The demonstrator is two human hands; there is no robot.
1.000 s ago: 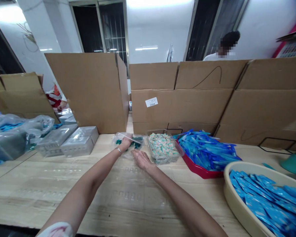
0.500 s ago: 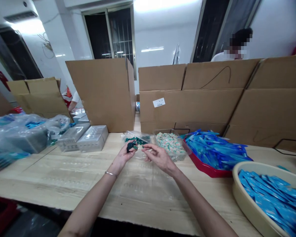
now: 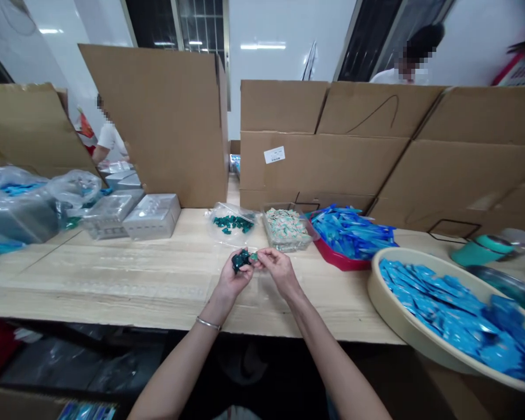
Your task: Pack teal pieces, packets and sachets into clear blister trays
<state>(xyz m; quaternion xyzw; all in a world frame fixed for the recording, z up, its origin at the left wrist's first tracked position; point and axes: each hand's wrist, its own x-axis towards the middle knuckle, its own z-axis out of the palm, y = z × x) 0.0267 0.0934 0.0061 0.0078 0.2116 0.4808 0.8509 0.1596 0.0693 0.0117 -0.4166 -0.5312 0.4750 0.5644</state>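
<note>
My left hand [image 3: 233, 279] is closed around several dark green glossy pieces [image 3: 240, 261], held just above the near half of the table. My right hand [image 3: 279, 269] pinches a small lighter green piece [image 3: 254, 256] between thumb and fingertips, close against the dark pieces. Beyond the hands, a clear plastic bag [image 3: 231, 235] lies on the table with more dark green pieces [image 3: 234, 223] on it. To its right stands a clear plastic box [image 3: 283, 245] full of small white, green and pink pieces [image 3: 287, 224].
A red tray [image 3: 338, 261] holds blue packets [image 3: 354, 233]. At right a cream basin [image 3: 389, 321] holds light blue packets [image 3: 450, 321], near a teal bottle [image 3: 481, 249]. Grey boxes [image 3: 153, 217] stand left. Cardboard [image 3: 324, 169] lines the back; two people are behind it.
The view has tilted down. My right hand has come up to my left and now shows a light green piece in its pinch. Both hands are off the plastic bag, nearer the table's front.
</note>
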